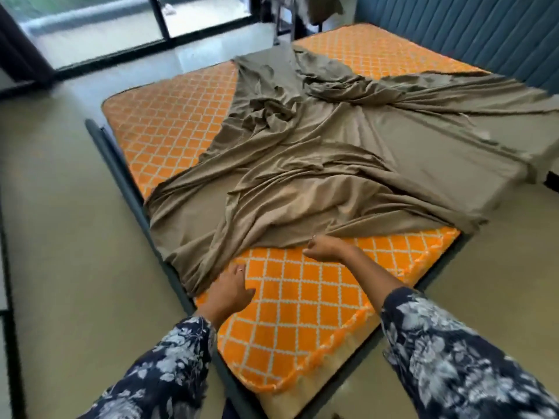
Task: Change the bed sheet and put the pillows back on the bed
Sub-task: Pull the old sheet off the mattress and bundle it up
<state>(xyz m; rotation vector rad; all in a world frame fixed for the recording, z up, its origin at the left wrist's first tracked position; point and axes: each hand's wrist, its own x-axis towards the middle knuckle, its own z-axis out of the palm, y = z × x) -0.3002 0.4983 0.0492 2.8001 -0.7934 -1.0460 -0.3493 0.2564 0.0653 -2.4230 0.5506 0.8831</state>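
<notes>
Two hands reach over the near corner of a bed. Far left, a pale glossy floor [54,225] runs along the bed's side, wide and open up to a dark-framed glass door [99,28] at the top. A dark rounded bed frame [121,164] edges the mattress [302,300], whose orange cover carries a white lattice of diamonds and a raised piped border.

The left hand [228,290], a ring on one finger, lies with fingers straight and relaxed, its grip spread, at the lower edge of the bed sheet [302,164], where the cloth drapes over the mattress's left side; whether it touches the cloth I cannot tell. The sheet is olive-brown, thin and soft, crumpled in long folds and bunched near the middle, spread as a rough cross so that the orange corners show bare.

The right hand [325,247] is curled, its grip pinching the sheet's near hem, which lies on the mattress top. Both sleeves are dark navy with pale floral print.

To the right, the sheet hangs off the mattress's right edge onto open floor. Behind, a blue-grey ribbed headboard [472,34] stands at the far end.
</notes>
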